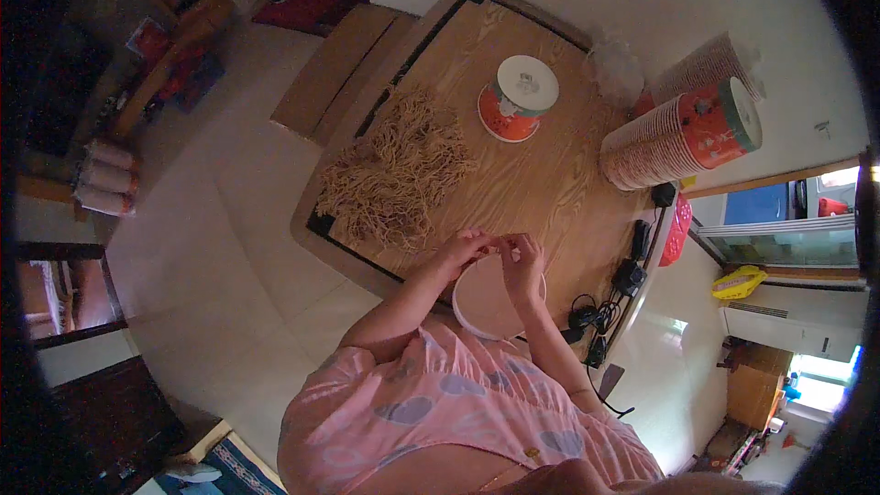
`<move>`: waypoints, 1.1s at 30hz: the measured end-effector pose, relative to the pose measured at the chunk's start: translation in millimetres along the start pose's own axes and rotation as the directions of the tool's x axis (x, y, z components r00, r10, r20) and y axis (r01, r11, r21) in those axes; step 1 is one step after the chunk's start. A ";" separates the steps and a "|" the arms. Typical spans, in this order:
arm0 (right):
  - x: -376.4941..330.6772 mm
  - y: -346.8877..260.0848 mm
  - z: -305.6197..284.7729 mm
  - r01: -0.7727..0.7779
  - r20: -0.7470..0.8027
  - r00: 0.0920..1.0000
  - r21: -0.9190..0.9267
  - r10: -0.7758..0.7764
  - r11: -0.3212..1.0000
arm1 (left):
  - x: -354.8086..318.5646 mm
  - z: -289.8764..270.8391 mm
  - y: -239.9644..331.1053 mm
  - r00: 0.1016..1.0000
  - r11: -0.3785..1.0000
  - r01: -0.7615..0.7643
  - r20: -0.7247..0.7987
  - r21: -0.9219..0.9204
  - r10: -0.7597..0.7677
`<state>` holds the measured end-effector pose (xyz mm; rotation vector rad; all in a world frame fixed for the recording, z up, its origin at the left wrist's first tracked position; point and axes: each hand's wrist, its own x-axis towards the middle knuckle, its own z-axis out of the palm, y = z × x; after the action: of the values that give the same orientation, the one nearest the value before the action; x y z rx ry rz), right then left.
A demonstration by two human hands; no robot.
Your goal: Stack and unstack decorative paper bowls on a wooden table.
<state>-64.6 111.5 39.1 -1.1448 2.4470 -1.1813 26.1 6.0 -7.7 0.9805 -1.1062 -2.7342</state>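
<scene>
The paper bowl point(486, 302) is located at the near edge of the wood-grain table point(559, 188), with its round mouth uppermost. Quantity at the hands: one. The left hand point(467, 246) and right hand point(522, 266) meet at the bowl's far rim. The fingertips of each hand are drawn together; whether they clamp the rim or a small item cannot be told.

Surface: the table has a brown wood-grain top with a dark border strip. One heap of tan twisted cord point(399, 170) covers its left part. One short stack of inverted paper bowls point(510, 117), red and teal with a white base, stands toward its far end; the number nested is unclear. Two tall nested bowl stacks, a front stack point(683, 133) and a rear stack point(710, 69), occupy its right side; individual bowls cannot be counted. One clear plastic bag point(614, 71) is near its far right corner. At least three black power adapters point(630, 277) are along its right edge, with black cables point(600, 316).

Room: a cardboard box point(344, 73) is beside the table's left edge. Pale tiled floor point(215, 220) extends left of the table. One yellow bag point(738, 282) is beyond its right edge.
</scene>
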 end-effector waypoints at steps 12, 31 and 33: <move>-5.3 1.9 4.8 0.192 -0.031 0.980 -0.115 -0.196 0.975 | 10.7 -16.9 -18.5 0.995 0.985 0.047 -0.078 -0.167 -0.061; 20.5 17.3 -8.6 -0.234 0.369 0.917 0.193 0.150 0.953 | -4.2 -8.3 4.4 0.992 0.990 -0.078 -0.090 0.113 0.089; 20.9 14.7 -8.8 -0.229 0.360 0.922 0.203 0.145 0.952 | -4.1 -9.3 4.3 0.980 0.952 -0.130 -0.111 0.275 0.166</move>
<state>-91.3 107.3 37.3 -0.9295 2.0363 -1.0823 33.8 -1.9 -7.8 1.0413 -1.4853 -2.4068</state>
